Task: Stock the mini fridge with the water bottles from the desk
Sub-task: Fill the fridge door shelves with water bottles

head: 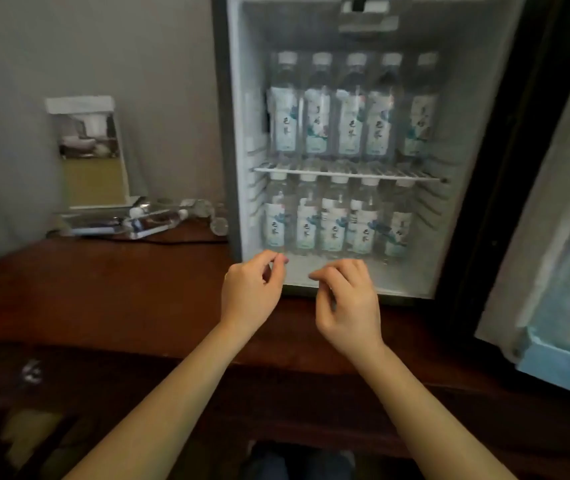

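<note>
1. There is a single view, from a camera worn on the person's head, looking forward and down over both forearms
2. It faces the open mini fridge point(294, 32) almost squarely and stands near it, so the cabinet fills the upper middle and its top is cut off
3. The left hand point(250, 292) and right hand point(349, 306) sit close below the lens, at centre
4. The wide angle also takes in the desk point(103, 289) across the bottom, the wall point(103, 46) at left and the fridge door point(553, 237) at the right edge

A printed card point(89, 150) stands by the grey wall point(165, 81), clear glasses point(219, 226) near it.
</note>
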A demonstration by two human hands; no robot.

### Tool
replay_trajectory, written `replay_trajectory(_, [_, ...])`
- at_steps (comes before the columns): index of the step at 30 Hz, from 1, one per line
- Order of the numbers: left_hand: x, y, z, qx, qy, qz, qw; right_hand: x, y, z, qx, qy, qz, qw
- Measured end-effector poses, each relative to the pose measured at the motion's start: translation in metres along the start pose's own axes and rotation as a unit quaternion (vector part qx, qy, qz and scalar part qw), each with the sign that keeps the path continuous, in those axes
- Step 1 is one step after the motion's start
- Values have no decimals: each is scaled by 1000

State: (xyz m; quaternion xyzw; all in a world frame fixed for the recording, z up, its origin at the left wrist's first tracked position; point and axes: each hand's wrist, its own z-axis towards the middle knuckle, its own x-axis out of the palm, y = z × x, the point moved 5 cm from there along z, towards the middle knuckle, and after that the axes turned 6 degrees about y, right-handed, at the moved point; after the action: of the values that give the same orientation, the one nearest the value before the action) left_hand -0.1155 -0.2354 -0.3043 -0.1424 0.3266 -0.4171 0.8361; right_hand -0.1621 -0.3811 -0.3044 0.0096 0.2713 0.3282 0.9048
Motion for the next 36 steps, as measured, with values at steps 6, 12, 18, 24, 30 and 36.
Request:
replay_trajectory(6, [-80,93,-6,-109,-17,78,991,107,46,34,-18,105,99,989])
replay_trajectory(12, [-132,169,9,-207,-3,132,969,202,79,78,-25,206,94,974])
replay_trajectory(18, [-140,248,54,-273,68,185,942,308,64,129,99,326,91,936])
replay_trajectory(24, [-109,332,104,-298,157,209,918,403,35,155,168,439,49,881])
replay_trajectory(30, [-80,397,144,-292,189,253,903,457,28,173,147,440,10,886])
replay_trajectory(36, [-57,435,161,-274,159,329,889,463,32,185,87,443,-56,891])
